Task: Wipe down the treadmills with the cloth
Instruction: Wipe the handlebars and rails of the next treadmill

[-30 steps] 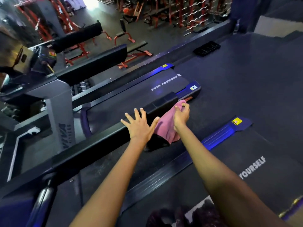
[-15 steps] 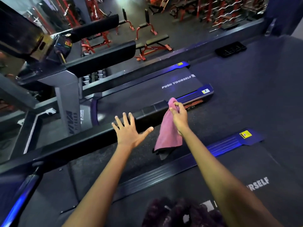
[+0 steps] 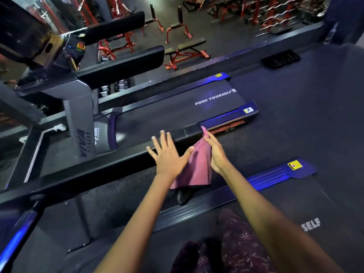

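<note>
Right hand (image 3: 215,154): fingers nearly straight, laid along the right edge of the cloth; whether the thumb pinches the cloth behind cannot be told.
Pink cloth (image 3: 197,166): hangs from the far end of the black handrail, its top corner at the rail's end cap, its lower edge loose below the rail.
Left hand (image 3: 167,154): fingers spread wide, palm down over the handrail just left of the cloth, thumb tip against the cloth's left edge; holds nothing.
Black handrail (image 3: 98,172): runs diagonally from lower left to the cloth.
Far treadmill (image 3: 177,113): beyond the handrail, belt marked "PUSH YOURSELF".
Near treadmill (image 3: 275,203): on the person's side of the handrail, blue-lit side strip, belt lettering partly visible.
Red weight benches (image 3: 185,50): well beyond the handrail, on the gym floor.
</note>
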